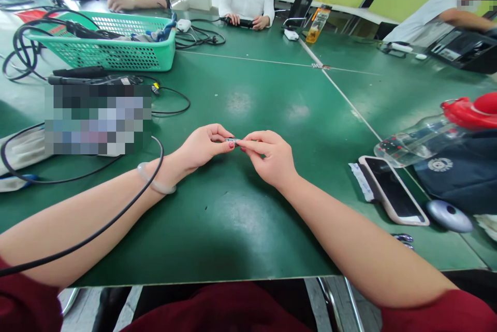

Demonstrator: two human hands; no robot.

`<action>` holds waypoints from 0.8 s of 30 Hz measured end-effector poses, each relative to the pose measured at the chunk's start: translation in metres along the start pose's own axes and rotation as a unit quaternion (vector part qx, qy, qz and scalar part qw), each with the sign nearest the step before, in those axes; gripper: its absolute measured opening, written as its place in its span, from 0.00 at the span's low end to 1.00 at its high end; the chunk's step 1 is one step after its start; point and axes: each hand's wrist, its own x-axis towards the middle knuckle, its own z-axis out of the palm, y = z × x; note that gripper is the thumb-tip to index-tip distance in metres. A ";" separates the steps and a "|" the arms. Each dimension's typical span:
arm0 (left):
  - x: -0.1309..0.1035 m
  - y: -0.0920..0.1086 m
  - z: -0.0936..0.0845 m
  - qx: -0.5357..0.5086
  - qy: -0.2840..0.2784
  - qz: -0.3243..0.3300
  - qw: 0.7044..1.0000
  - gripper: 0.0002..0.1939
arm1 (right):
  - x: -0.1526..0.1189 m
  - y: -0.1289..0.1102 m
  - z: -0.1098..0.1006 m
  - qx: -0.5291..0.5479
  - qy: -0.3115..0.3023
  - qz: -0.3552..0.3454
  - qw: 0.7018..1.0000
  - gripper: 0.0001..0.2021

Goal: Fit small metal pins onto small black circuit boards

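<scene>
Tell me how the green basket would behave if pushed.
The green basket would probably slide rather than tip, being wide and low. Its perforated walls suggest light, slightly flexible plastic, though the black items inside likely add weight.

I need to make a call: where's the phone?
At the head view's right, the phone lies on the green table, just below the red-topped bottle.

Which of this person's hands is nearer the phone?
Right. The right hand is left of the phone; the left hand is farther left, beyond the right one.
</scene>
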 end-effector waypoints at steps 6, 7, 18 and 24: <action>0.003 -0.006 -0.004 0.054 0.023 0.015 0.998 0.18 | 0.007 -0.001 -0.029 -0.062 -0.186 0.134 0.971 0.10; 0.003 -0.007 -0.004 0.066 0.027 0.014 0.997 0.18 | 0.008 -0.002 -0.034 -0.079 -0.249 0.161 0.952 0.11; 0.005 -0.012 -0.007 0.125 0.020 0.022 0.992 0.16 | 0.008 -0.001 -0.035 -0.091 -0.351 0.221 0.905 0.07; 0.005 -0.012 -0.007 0.127 0.011 0.027 0.991 0.16 | 0.003 0.003 -0.016 -0.093 -0.296 0.121 0.943 0.06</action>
